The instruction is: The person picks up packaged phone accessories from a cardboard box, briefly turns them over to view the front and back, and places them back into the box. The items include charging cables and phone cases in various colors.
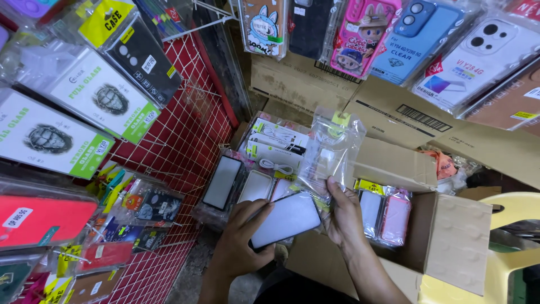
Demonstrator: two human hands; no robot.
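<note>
My left hand (243,236) holds a flat phone-shaped piece with a white face and dark rim (285,219), tilted, just left of centre. My right hand (342,217) grips the lower end of a clear plastic sleeve with a yellow tab (329,152), held upright above an open cardboard box (450,236). The two hands are close together, the sleeve's bottom edge touching the top of the white-faced piece. Inside the box stand packed phone cases, one white and one pink (395,218).
A red wire grid rack (185,141) at left carries hanging screen-protector packs and cases. More packed cases and cable packs (270,152) lie behind the hands. Phone cases hang along the top. Large cardboard boxes (394,112) stand behind; a yellow plastic chair (506,247) is at right.
</note>
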